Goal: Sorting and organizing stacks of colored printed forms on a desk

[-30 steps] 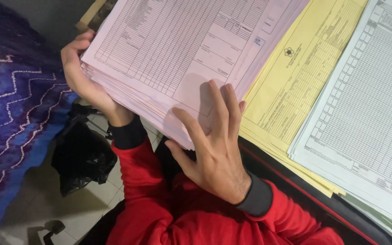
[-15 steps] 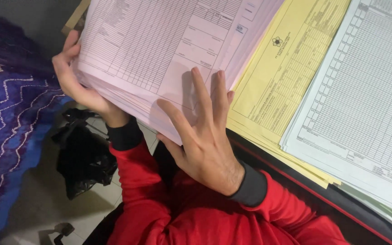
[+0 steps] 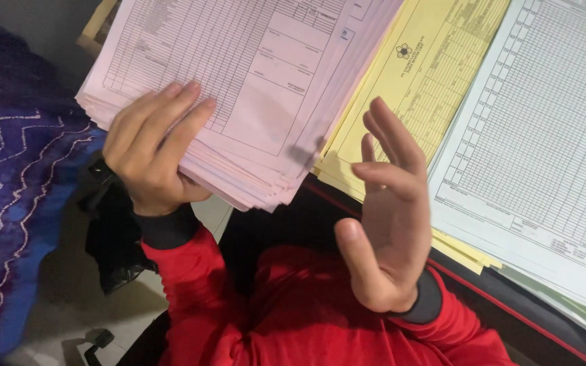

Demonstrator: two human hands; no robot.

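left hand (image 3: 154, 152): bare, no rings or watch | right hand (image 3: 384, 210): bare, no rings | sleeves (image 3: 191, 285): long, bright red, creased fabric | cuffs (image 3: 165, 228): dark grey ribbed bands at both wrists | torso: same red garment

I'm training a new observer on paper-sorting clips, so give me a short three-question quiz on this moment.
1. True or false: the right hand grips the pink stack.
2. Which stack lies between the pink one and the pale blue stack?
3. Which hand holds the pink stack: A left hand, B right hand, C both?

Key: 1 false, it is open and off the paper. 2 the yellow stack. 3 A.
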